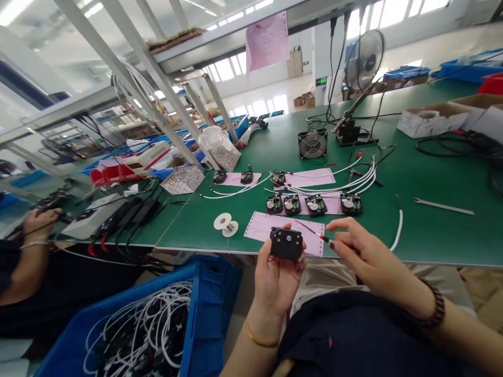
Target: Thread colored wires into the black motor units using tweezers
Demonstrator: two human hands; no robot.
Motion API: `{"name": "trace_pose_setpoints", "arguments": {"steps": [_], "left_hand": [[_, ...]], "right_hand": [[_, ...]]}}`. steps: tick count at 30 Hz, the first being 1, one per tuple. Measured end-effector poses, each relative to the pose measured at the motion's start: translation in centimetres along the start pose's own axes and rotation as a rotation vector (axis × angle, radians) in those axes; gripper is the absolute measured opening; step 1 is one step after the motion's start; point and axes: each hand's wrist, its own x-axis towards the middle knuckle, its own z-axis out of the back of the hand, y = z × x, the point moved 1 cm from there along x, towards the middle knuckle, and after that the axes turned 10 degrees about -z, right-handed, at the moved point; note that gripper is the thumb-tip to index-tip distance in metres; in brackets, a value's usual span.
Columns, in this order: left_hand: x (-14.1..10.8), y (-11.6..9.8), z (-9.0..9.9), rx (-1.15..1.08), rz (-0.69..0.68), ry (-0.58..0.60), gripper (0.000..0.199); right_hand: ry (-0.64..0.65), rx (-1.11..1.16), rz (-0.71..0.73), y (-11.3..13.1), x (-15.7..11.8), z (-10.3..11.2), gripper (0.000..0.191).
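My left hand point(276, 280) grips a black plastic housing point(286, 243) at the near table edge; its flat face, with small brass-coloured spots and a round silver one, is turned up. Just right of it, my right hand point(363, 257) pinches a thin stick-like tool point(323, 237) with red, white and black sections. The tool points left over a pink paper sheet point(261, 225), and its exact kind is unclear. Beyond the hands, several open black modules with circuit boards point(315, 204) stand in a row on another pink sheet. White cables point(346, 187) run behind them.
A solder wire spool point(227, 225) lies left of the sheet. To the right are a flat wrench point(444, 206) and a white cable piece point(398, 230). A small fan point(313, 144) stands farther back. Below left is a blue crate point(208, 293) of cabled parts; a co-worker's hand point(41, 222) is beyond.
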Motion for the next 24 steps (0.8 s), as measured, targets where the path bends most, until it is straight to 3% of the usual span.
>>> {"name": "trace_pose_setpoints", "arguments": {"steps": [6,15,20,24], "left_hand": [[-0.3,2.0,-1.1,0.024,-0.004,0.0,0.057],[-0.4,2.5,-1.7,0.165,-0.042,0.067,0.061],[-0.7,2.2,-1.2,0.532,-0.268,0.077,0.063],[-1.2,2.6,-0.9,0.663,-0.234,0.138,0.073]], "right_hand": [[-0.12,0.233,-0.007,1.1,-4.0,2.0,0.012],[-0.073,0.241,-0.048,0.3,-3.8,1.4,0.016],[-0.043,0.246,-0.103,-0.1,-3.5,1.1,0.013],[-0.021,0.254,-0.041,0.6,-3.2,0.9,0.007]]}}
